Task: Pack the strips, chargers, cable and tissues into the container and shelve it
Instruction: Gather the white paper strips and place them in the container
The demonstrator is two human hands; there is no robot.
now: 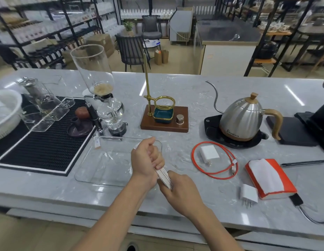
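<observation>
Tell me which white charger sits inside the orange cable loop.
The farther charger, lying flat within the cable coil. The other charger lies outside it, beside the tissues.

A pale grey marble counter [175, 87] runs across the room, glossy with strips of reflected ceiling light — behind it black metal shelving [48, 33] with bottles, dark chairs [130, 49], cardboard boxes [101, 41] on a tan floor [179, 58].

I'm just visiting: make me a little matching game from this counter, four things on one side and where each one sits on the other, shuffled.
Things:
1. strips
2. orange cable
3. tissues
4. kettle

Places:
A. on a black base
B. coiled around a white charger
C. held in both hands
D. on the counter's right side, beside a black pen

Pairs: 1-C, 2-B, 3-D, 4-A
</observation>
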